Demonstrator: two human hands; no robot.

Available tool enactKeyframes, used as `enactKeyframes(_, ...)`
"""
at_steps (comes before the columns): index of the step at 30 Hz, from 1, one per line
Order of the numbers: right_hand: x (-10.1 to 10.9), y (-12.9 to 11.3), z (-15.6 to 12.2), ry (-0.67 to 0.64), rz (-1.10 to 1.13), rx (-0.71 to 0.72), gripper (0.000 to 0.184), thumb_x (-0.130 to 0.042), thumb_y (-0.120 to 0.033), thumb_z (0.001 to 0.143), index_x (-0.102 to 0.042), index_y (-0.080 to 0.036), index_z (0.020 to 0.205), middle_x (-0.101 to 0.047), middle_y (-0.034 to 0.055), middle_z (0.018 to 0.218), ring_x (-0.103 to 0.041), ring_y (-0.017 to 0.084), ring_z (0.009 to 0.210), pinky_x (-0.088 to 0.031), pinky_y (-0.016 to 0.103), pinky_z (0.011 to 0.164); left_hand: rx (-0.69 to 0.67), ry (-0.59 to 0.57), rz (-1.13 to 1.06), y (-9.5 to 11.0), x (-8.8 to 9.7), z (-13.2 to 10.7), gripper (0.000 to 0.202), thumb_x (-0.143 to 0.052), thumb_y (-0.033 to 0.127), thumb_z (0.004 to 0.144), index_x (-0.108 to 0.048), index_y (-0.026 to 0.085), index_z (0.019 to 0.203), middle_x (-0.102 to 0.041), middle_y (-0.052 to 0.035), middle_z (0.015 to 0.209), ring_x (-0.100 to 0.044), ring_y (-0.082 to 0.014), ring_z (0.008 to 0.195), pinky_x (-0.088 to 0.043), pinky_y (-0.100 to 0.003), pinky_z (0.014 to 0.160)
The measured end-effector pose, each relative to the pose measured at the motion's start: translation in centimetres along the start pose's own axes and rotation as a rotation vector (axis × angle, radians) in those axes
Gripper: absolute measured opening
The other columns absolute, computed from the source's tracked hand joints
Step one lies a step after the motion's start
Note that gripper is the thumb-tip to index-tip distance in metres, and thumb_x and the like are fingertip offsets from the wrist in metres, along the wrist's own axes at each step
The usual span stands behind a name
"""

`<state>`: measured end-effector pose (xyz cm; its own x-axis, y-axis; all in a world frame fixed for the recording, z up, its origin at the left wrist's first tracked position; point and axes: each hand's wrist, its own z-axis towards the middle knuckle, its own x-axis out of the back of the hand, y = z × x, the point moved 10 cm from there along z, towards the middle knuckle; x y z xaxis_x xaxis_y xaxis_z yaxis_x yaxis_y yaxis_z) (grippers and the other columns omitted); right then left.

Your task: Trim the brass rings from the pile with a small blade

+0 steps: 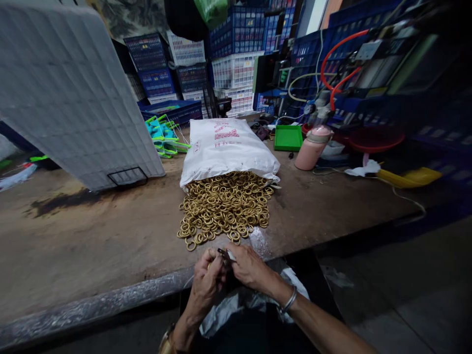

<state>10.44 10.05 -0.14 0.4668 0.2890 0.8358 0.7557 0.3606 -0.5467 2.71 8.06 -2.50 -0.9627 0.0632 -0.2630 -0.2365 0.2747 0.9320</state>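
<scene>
Rings [224, 206], centre: brass-gold, plain. Sack [226, 147], 12 o'clock of them: white, red print. Tray [288, 137], 1 o'clock: bright green. Flask [312, 147], 2 o'clock: pale pink. Crate [73, 93], 10 o'clock: grey, square grid. Bench [110, 236]: mottled brown.

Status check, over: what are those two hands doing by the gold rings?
Left hand and right hand together, both pinching a small dark-and-white piece. Pile of brass-coloured metal rings just ahead, spilling from white printed sack. Nothing blocks the hands.
</scene>
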Motion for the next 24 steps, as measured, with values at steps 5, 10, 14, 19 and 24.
enactKeyframes(5, -0.2, 1.1, 0.1, -0.002, -0.125, -0.087, 0.025, -0.038, -0.010, 0.070, -0.052, -0.015, 0.091, -0.059, 0.0056, 0.073, -0.051, 0.015, 0.066, -0.026, 0.024, 0.057, 0.098, -0.072, -0.041, -1.5, -0.8, -2.2, 0.033, -0.057, 0.047, 0.072, -0.041, 0.018, 0.065, -0.044, 0.0072, 0.047, -0.036, -0.0040, 0.036, -0.022, -0.016, 0.036)
enactKeyframes(10, 0.4, -0.9, 1.3, 0.047, -0.134, -0.042, 0.032, -0.039, -0.008, 0.066, -0.050, -0.015, 0.096, -0.060, 0.0053, 0.076, -0.052, 0.016, 0.067, -0.030, 0.024, 0.061, 0.463, -0.043, -0.303, -7.7, -1.3, -4.1, 0.025, -0.063, 0.036, 0.067, -0.046, 0.017, 0.066, -0.047, 0.0054, 0.049, -0.038, -0.0046, 0.034, -0.018, -0.014, 0.031)
enactKeyframes(14, -0.6, -3.6, 3.1, 0.054, -0.168, 0.081, 0.044, -0.041, -0.007, 0.064, -0.045, -0.017, 0.108, -0.060, 0.0064, 0.089, -0.053, 0.017, 0.078, -0.033, 0.026, 0.068, 0.732, 0.225, -0.402, -13.1, 0.9, -4.1, 0.012, -0.058, 0.018, 0.069, -0.052, 0.011, 0.062, -0.051, 0.0005, 0.045, -0.042, -0.0057, 0.034, -0.027, -0.015, 0.032)
enactKeyframes(19, -2.6, -4.1, 5.1, 0.074, -0.318, 0.082, 0.045, -0.040, -0.008, 0.070, -0.041, -0.020, 0.113, -0.060, 0.0072, 0.092, -0.054, 0.018, 0.075, -0.032, 0.027, 0.064, 0.636, 0.245, -0.474, -14.8, 1.0, -1.7, 0.011, -0.054, 0.003, 0.064, -0.055, 0.013, 0.058, -0.058, -0.0018, 0.050, -0.055, -0.0119, 0.050, -0.043, -0.021, 0.051)
enactKeyframes(24, -2.8, -3.2, 5.8, 0.136, -0.330, 0.055, 0.038, -0.040, -0.008, 0.070, -0.047, -0.022, 0.105, -0.061, 0.0042, 0.085, -0.054, 0.017, 0.069, -0.029, 0.026, 0.060, 0.532, 0.164, -0.423, -16.1, 0.3, 0.7, 0.011, -0.062, 0.009, 0.060, -0.058, 0.019, 0.059, -0.066, -0.0004, 0.064, -0.061, -0.0187, 0.080, -0.044, -0.028, 0.079)
